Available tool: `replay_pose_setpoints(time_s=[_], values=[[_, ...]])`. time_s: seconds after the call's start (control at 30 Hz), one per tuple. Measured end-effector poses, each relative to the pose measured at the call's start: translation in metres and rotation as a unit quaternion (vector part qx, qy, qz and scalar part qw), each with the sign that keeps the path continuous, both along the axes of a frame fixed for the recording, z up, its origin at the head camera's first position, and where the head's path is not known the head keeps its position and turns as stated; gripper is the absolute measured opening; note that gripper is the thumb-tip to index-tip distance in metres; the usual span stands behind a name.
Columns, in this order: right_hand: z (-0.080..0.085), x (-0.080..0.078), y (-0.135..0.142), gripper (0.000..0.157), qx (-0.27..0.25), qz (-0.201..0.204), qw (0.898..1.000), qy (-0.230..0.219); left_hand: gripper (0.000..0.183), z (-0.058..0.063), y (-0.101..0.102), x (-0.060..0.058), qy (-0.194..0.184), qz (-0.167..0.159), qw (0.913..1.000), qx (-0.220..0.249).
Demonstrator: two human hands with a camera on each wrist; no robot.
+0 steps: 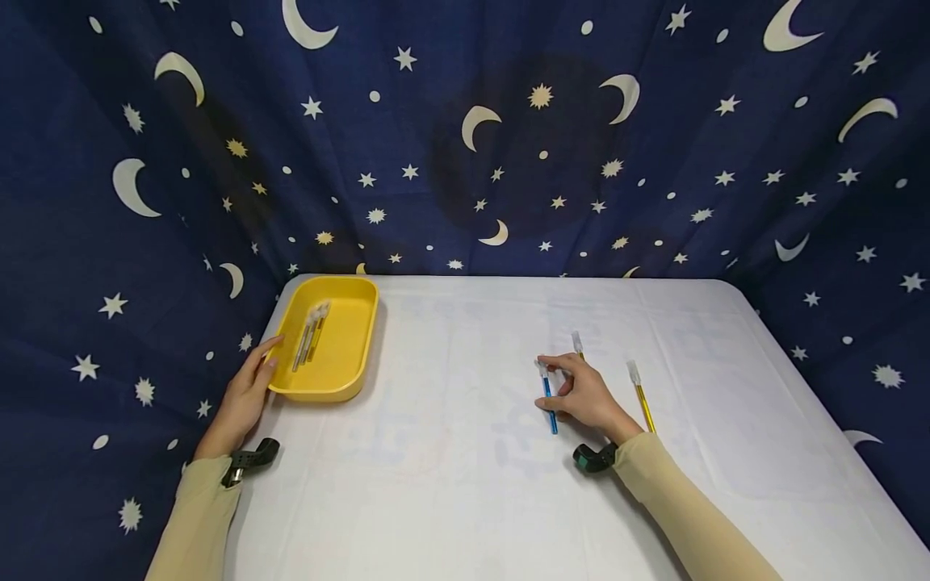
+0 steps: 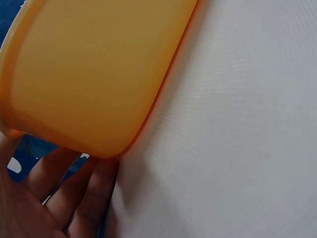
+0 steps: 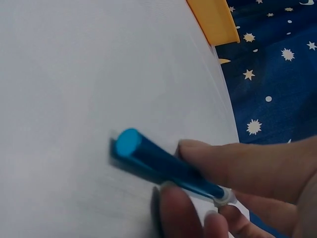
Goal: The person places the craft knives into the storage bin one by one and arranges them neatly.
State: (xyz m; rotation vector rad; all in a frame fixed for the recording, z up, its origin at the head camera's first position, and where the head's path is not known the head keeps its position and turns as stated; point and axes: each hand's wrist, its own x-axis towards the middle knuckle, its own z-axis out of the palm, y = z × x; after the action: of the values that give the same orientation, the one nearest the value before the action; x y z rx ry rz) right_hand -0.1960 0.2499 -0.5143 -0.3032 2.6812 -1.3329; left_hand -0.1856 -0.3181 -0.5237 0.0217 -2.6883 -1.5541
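A blue craft knife with a clear cap [image 1: 550,406] is pinched between the thumb and fingers of my right hand [image 1: 587,397]. The right wrist view shows its round blue handle end [image 3: 128,142] pointing toward the camera, close over the white cloth. My left hand [image 1: 243,397] holds the near left edge of a yellow tray [image 1: 356,339], fingers against its outer wall in the left wrist view. Inside the tray lie several capped knives [image 1: 311,337] with silver and gold handles, side by side.
Right of my right hand lies a gold capped knife [image 1: 643,397]. Another capped knife [image 1: 577,343] sits just beyond that hand, partly hidden by it. Dark blue curtains with moons and stars [image 1: 479,161] stand around the white-covered table [image 1: 421,484].
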Motion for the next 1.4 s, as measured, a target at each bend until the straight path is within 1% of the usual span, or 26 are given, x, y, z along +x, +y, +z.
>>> replay_pose_setpoints(time_s=[0.37, 0.53, 0.67, 0.77, 0.9, 1.1, 1.23, 1.4], values=[[0.006, -0.001, 0.001, 0.076, -0.031, -0.003, 0.999, -0.033, 0.059, -0.001, 0.000, 0.002, -0.003, -0.001, 1.0000, -0.001], [0.009, -0.002, 0.002, 0.077, -0.035, -0.001, 0.998, -0.047, 0.060, 0.000, 0.000, 0.002, -0.002, 0.001, 1.0000, 0.000], [0.011, -0.002, 0.003, 0.077, -0.039, 0.003, 0.997, -0.070, 0.059, 0.000, -0.001, 0.002, 0.003, -0.002, 1.0000, -0.002], [0.015, -0.003, 0.003, 0.076, -0.050, 0.007, 0.995, -0.091, 0.059, 0.000, 0.000, 0.002, 0.004, -0.005, 1.0000, -0.002], [0.020, -0.006, 0.005, 0.076, -0.059, 0.018, 0.992, -0.110, 0.059, 0.000, 0.001, 0.002, -0.004, -0.001, 1.0000, -0.004], [0.030, -0.009, 0.007, 0.074, -0.058, 0.027, 0.989, -0.133, 0.059, 0.001, 0.003, 0.001, -0.013, 0.006, 0.9999, -0.005], [0.030, -0.011, 0.008, 0.075, -0.060, 0.027, 0.987, -0.145, 0.059, 0.001, 0.002, 0.001, -0.010, 0.006, 0.9999, -0.007], [0.029, -0.012, 0.007, 0.075, -0.062, 0.019, 0.987, -0.149, 0.059, 0.001, 0.002, 0.001, -0.008, 0.006, 0.9999, -0.009]])
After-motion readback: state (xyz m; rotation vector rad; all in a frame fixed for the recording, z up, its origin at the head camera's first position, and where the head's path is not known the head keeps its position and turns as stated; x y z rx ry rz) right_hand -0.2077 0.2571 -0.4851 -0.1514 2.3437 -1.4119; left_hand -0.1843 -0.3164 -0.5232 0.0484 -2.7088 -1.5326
